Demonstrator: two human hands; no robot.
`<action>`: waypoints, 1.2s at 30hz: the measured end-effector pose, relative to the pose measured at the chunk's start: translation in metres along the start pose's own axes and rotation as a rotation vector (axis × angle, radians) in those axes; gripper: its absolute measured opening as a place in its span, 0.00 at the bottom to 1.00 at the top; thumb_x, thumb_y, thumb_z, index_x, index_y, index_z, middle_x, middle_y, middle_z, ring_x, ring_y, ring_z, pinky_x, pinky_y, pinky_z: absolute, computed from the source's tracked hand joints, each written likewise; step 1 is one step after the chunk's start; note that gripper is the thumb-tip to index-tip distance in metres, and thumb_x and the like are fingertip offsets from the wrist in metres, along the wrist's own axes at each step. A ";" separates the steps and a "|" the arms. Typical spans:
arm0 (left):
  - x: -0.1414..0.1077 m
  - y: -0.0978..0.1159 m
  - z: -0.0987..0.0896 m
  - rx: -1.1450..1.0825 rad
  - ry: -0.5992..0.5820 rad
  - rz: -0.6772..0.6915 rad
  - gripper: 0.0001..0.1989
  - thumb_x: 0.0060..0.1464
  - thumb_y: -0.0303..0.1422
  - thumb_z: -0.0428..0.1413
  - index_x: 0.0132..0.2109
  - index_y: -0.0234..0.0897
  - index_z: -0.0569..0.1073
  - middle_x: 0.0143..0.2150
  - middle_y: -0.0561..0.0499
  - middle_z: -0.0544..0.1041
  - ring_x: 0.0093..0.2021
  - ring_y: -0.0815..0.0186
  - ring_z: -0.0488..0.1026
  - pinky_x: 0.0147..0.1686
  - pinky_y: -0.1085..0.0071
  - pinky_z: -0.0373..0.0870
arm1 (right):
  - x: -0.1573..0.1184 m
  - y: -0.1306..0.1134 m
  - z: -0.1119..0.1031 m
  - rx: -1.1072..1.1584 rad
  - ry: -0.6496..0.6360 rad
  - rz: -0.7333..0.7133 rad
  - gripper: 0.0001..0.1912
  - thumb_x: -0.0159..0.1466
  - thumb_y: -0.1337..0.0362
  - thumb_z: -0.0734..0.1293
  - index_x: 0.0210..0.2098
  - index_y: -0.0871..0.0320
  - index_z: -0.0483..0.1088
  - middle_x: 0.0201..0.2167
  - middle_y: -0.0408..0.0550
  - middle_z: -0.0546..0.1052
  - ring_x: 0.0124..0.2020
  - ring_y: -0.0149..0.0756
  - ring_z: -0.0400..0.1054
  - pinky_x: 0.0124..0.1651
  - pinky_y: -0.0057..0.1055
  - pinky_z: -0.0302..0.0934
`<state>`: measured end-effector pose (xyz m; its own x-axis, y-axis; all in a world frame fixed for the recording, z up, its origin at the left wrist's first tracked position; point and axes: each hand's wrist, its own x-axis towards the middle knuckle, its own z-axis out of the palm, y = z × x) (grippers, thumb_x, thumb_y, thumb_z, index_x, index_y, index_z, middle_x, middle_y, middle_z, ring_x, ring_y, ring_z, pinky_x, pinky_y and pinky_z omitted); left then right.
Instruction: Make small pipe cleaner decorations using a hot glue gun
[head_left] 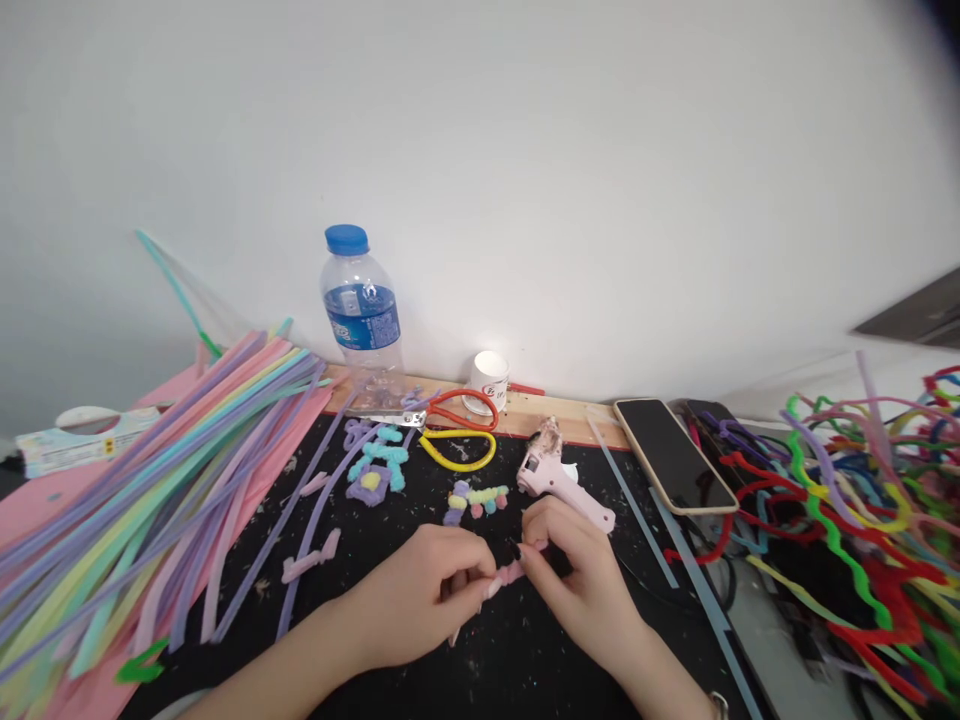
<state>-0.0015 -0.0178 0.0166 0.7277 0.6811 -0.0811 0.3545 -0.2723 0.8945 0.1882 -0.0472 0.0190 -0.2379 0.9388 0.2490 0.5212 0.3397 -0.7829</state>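
Between my two hands is a short pink pipe cleaner (pixel 511 573), bent or coiled along its length. My left hand (pixel 435 595) pinches its left end between thumb and fingers. At its right end, my right hand (pixel 574 570) grips it with curled fingers. Just beyond my hands lies a small pastel figure of coiled pipe cleaners (pixel 477 500). A turquoise and purple pipe-cleaner figure (pixel 377 465) rests farther left. Behind my right hand is a pink glue gun (pixel 566 480), lying on its side. Scissors (pixel 450 425) with one red and one yellow handle lie open behind the figures.
Pastel pipe cleaners (pixel 195 480) are heaped at the left, with short pink pieces (pixel 311 557) nearby. A plastic bottle (pixel 361 310) and a paper cup (pixel 489 378) stand by the wall. Rightward are a phone (pixel 675 455), clear glue sticks (pixel 634 500) and tangled bright pipe cleaners (pixel 862 530).
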 end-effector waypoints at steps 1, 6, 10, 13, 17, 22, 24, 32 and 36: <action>0.000 0.000 0.000 0.063 0.012 0.038 0.11 0.57 0.31 0.49 0.27 0.35 0.67 0.23 0.56 0.67 0.23 0.72 0.66 0.28 0.77 0.63 | 0.000 0.000 0.000 -0.004 -0.008 0.014 0.10 0.63 0.70 0.59 0.26 0.56 0.56 0.27 0.43 0.64 0.28 0.32 0.60 0.29 0.28 0.55; -0.002 -0.001 -0.002 0.180 0.015 0.131 0.09 0.58 0.28 0.48 0.30 0.36 0.68 0.27 0.55 0.70 0.29 0.70 0.66 0.34 0.76 0.60 | -0.001 0.000 0.001 -0.049 -0.031 0.060 0.11 0.63 0.69 0.59 0.25 0.56 0.55 0.25 0.42 0.64 0.26 0.31 0.59 0.28 0.28 0.54; -0.002 0.000 -0.003 0.174 0.003 0.147 0.09 0.60 0.28 0.47 0.34 0.37 0.70 0.30 0.54 0.73 0.31 0.70 0.67 0.34 0.77 0.60 | 0.000 0.001 0.002 -0.069 -0.047 0.108 0.11 0.62 0.70 0.59 0.24 0.56 0.55 0.23 0.41 0.63 0.25 0.30 0.58 0.27 0.27 0.52; -0.001 0.000 -0.003 0.169 0.000 0.153 0.09 0.60 0.28 0.47 0.35 0.37 0.70 0.32 0.54 0.74 0.32 0.70 0.68 0.35 0.77 0.60 | 0.001 0.001 0.003 -0.072 -0.064 0.142 0.12 0.62 0.70 0.59 0.23 0.57 0.55 0.22 0.41 0.63 0.24 0.30 0.57 0.26 0.26 0.51; -0.002 -0.002 -0.003 0.176 0.002 0.157 0.09 0.60 0.28 0.46 0.35 0.37 0.71 0.31 0.54 0.74 0.32 0.69 0.68 0.35 0.76 0.60 | 0.001 0.002 0.003 -0.063 -0.075 0.167 0.12 0.61 0.71 0.59 0.22 0.57 0.56 0.22 0.41 0.63 0.23 0.30 0.58 0.26 0.26 0.51; -0.002 -0.002 -0.003 0.170 0.023 0.162 0.10 0.60 0.28 0.46 0.36 0.38 0.72 0.32 0.53 0.74 0.32 0.68 0.69 0.35 0.76 0.61 | -0.001 0.003 0.003 0.010 -0.076 0.236 0.11 0.62 0.69 0.59 0.22 0.57 0.58 0.21 0.41 0.64 0.23 0.29 0.59 0.25 0.25 0.53; -0.002 -0.001 -0.003 0.160 0.043 0.155 0.10 0.60 0.28 0.47 0.35 0.37 0.72 0.30 0.54 0.74 0.31 0.69 0.68 0.34 0.76 0.61 | -0.001 0.004 0.004 0.101 -0.079 0.298 0.11 0.62 0.67 0.59 0.23 0.58 0.59 0.19 0.39 0.64 0.20 0.28 0.58 0.22 0.24 0.52; 0.002 -0.004 -0.002 0.091 0.097 0.060 0.09 0.57 0.30 0.50 0.32 0.36 0.73 0.26 0.55 0.71 0.25 0.72 0.66 0.28 0.78 0.60 | -0.002 0.008 0.013 0.532 -0.075 0.542 0.14 0.63 0.53 0.60 0.28 0.57 0.58 0.13 0.32 0.59 0.11 0.21 0.49 0.13 0.19 0.41; 0.001 -0.004 -0.001 0.097 0.105 0.041 0.09 0.57 0.31 0.50 0.31 0.36 0.73 0.24 0.55 0.70 0.24 0.72 0.64 0.27 0.78 0.59 | -0.002 0.007 0.015 0.597 -0.060 0.558 0.15 0.62 0.52 0.61 0.29 0.56 0.57 0.13 0.31 0.57 0.10 0.21 0.47 0.13 0.19 0.40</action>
<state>-0.0031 -0.0148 0.0131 0.6791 0.7341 0.0057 0.3846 -0.3624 0.8490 0.1796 -0.0479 0.0045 -0.1247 0.9504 -0.2850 0.0555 -0.2801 -0.9584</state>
